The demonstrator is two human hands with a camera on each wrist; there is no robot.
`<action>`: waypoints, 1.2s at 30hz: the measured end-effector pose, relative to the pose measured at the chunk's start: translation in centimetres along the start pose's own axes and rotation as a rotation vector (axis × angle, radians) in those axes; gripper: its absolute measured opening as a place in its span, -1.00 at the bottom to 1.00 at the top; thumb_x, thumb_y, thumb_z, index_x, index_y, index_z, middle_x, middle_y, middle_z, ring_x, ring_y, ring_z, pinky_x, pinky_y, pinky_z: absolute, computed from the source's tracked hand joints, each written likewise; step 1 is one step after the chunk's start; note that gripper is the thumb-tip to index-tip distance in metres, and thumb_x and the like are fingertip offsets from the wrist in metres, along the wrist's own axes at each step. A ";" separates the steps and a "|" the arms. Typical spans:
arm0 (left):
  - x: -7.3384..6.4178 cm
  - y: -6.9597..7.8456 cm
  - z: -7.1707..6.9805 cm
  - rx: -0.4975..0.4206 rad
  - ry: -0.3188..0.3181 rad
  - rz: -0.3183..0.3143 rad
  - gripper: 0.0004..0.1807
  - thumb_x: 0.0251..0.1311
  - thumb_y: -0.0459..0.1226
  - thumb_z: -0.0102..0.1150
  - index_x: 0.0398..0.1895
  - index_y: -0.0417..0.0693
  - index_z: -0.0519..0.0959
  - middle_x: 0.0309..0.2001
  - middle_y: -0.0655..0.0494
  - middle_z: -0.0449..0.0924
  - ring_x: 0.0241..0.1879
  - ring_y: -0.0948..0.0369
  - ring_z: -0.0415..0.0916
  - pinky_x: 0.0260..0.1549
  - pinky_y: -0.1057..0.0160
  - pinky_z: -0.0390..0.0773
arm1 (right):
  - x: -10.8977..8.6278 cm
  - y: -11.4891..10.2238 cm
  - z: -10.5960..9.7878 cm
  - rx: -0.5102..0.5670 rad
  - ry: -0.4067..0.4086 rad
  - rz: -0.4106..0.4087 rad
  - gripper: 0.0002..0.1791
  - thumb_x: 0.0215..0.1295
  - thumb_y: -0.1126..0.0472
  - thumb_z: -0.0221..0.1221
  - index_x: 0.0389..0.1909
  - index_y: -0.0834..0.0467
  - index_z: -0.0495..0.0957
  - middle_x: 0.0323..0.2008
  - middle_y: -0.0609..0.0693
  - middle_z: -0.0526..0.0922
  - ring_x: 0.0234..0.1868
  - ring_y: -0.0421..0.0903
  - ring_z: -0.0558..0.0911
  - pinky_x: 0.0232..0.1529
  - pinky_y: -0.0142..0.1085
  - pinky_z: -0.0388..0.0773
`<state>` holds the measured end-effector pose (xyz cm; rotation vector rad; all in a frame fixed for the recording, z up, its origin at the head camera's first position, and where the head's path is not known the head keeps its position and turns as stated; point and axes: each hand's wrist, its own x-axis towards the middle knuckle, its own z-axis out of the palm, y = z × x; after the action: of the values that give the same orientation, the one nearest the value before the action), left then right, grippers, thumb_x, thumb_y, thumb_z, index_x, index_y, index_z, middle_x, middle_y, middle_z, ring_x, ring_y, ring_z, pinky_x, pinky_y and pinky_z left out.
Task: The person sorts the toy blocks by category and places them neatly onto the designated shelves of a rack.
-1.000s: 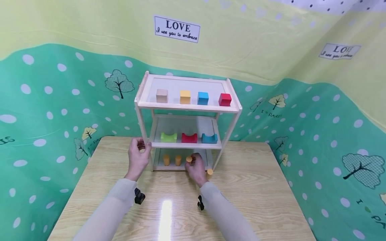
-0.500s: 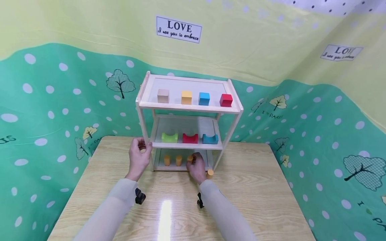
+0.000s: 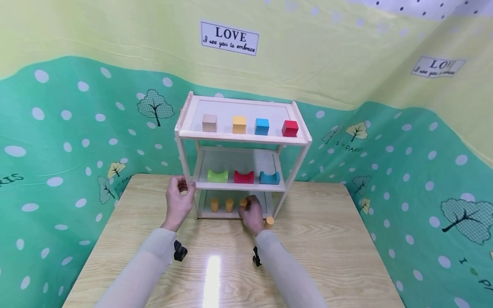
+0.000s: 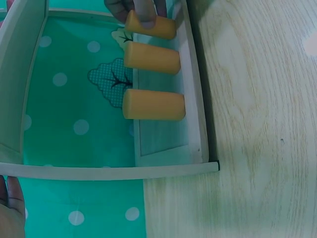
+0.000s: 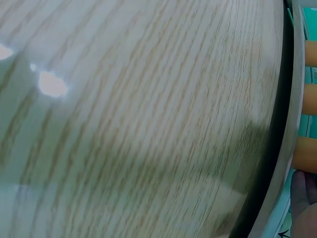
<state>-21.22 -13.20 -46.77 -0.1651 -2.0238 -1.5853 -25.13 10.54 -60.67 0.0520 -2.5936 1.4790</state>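
Observation:
A three-tier wooden shelf (image 3: 231, 186) stands against the backdrop. On its bottom tier are two upright orange cylinders, a left one (image 3: 214, 205) and a middle one (image 3: 229, 205). My right hand (image 3: 252, 217) pinches a third orange cylinder (image 4: 166, 28) beside them, thumb and fingers on its upper part. My left hand (image 3: 179, 204) holds the shelf's left front post at middle-tier height; the left wrist view catches only its fingers (image 4: 16, 196) at the post. Another orange cylinder (image 3: 269, 222) stands on the table by my right wrist, partly hidden.
Beige, yellow, blue and red cubes (image 3: 239, 124) line the top tier. Green, red and blue notched blocks (image 3: 244, 177) sit on the middle tier, directly above my right hand. The wooden table (image 3: 327, 244) extends to both sides, with a patterned cloth (image 3: 77, 128) hanging around it.
My right fingers have closed in over the top of the third cylinder, which stays about in place. The left hand keeps its place on the post; the head view has shifted slightly.

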 end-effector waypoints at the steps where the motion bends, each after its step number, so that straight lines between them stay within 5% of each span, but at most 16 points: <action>1: 0.0 0.0 0.0 -0.003 -0.001 -0.002 -0.81 0.19 -0.55 0.09 -0.15 -0.48 0.38 -0.24 -0.29 0.42 -0.28 0.00 0.43 -0.25 0.30 0.50 | 0.0 0.1 0.0 0.010 -0.002 0.000 -0.67 0.17 0.35 0.19 -0.04 0.22 0.39 -0.14 0.06 0.51 -0.12 -0.06 0.55 -0.10 -0.25 0.57; 20: -0.2 0.1 0.2 -0.009 0.003 -0.012 -0.80 0.21 -0.53 0.08 -0.13 -0.49 0.37 -0.22 -0.29 0.41 -0.27 0.03 0.42 -0.24 0.29 0.50 | -2.6 -1.2 -0.9 0.048 0.099 0.007 -0.59 0.19 0.34 0.21 0.05 0.31 0.35 -0.05 0.11 0.49 0.01 0.00 0.53 0.05 -0.19 0.53; 36: -0.1 0.0 0.1 -0.008 0.004 -0.001 -0.79 0.21 -0.53 0.07 -0.12 -0.48 0.37 -0.21 -0.28 0.41 -0.26 0.03 0.41 -0.24 0.28 0.50 | -5.0 -2.6 -2.9 0.091 0.032 -0.058 -0.55 0.18 0.30 0.24 0.06 0.34 0.37 -0.02 0.24 0.49 0.01 0.10 0.53 0.06 -0.08 0.52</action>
<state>-21.13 -13.07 -46.80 -0.1642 -2.0156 -1.5931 -19.57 11.48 -57.80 0.1130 -2.4774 1.5630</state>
